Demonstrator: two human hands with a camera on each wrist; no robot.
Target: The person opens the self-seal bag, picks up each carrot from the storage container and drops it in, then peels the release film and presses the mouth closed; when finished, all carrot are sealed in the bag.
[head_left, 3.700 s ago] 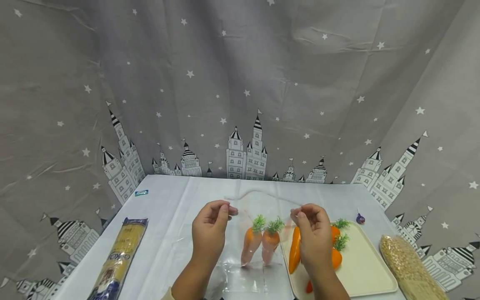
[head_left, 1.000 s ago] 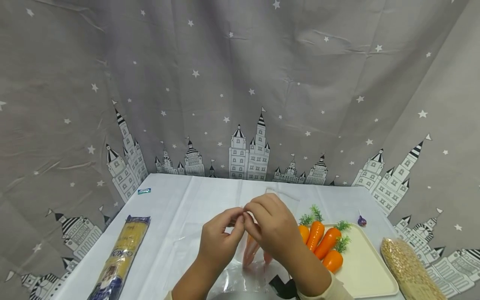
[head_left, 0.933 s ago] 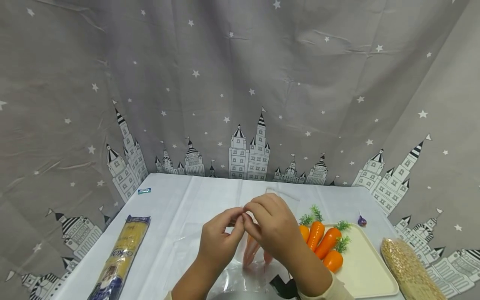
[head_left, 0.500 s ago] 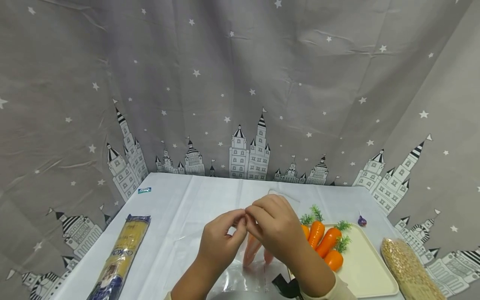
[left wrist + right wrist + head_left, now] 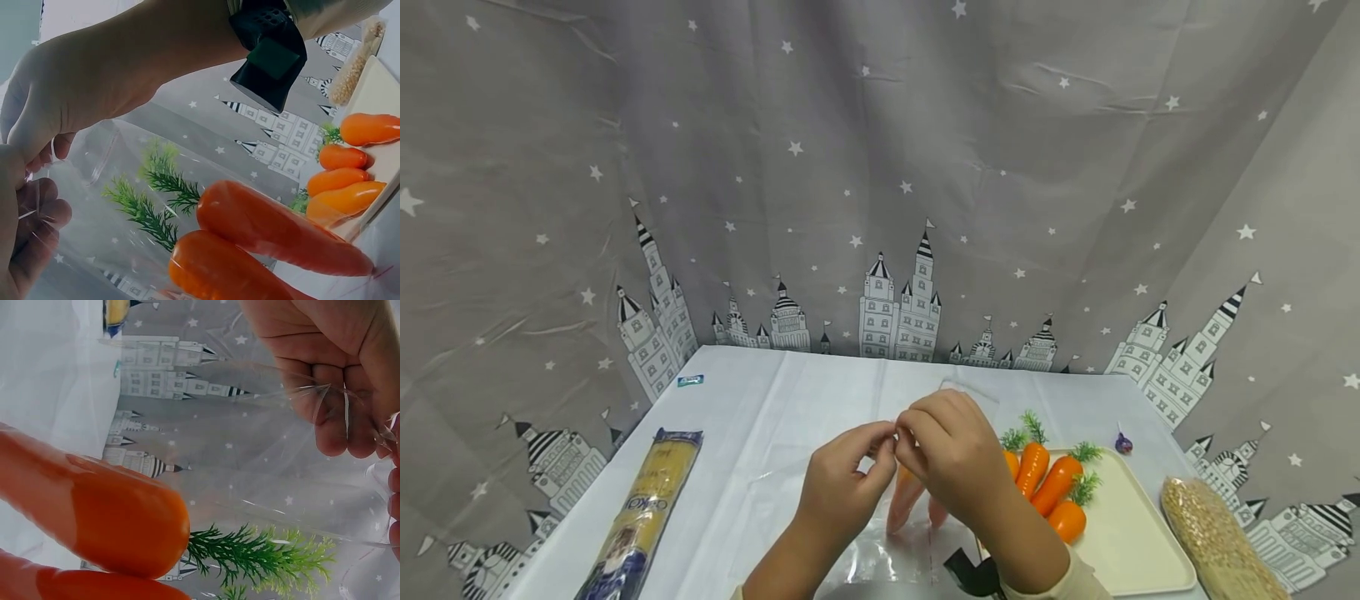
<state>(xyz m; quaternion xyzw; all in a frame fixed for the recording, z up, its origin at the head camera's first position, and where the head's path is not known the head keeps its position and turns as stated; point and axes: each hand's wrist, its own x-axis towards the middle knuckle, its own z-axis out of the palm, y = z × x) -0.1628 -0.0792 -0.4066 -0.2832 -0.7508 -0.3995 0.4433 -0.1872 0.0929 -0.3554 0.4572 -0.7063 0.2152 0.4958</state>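
Observation:
A clear plastic bag stands between the hands with two toy carrots inside. One orange carrot lies beside the other carrot, green leafy tops toward the bag's mouth. At the top edge, the left hand pinches the film between thumb and index finger. Pressed against its fingertips, the right hand pinches the same edge, fingers curled. In the right wrist view the film stretches across the left hand's palm. The right hand partly covers the bagged carrots in the head view.
At right, a cream tray bears several toy carrots. Beyond it lie a bag of grains and a small purple-wrapped item. A spaghetti pack lies left, with a small green-blue packet farther back.
Several seconds ago the hands were apart at the bag's mouth; now their fingertips meet on its edge. Over the last second, both have shifted only slightly right.

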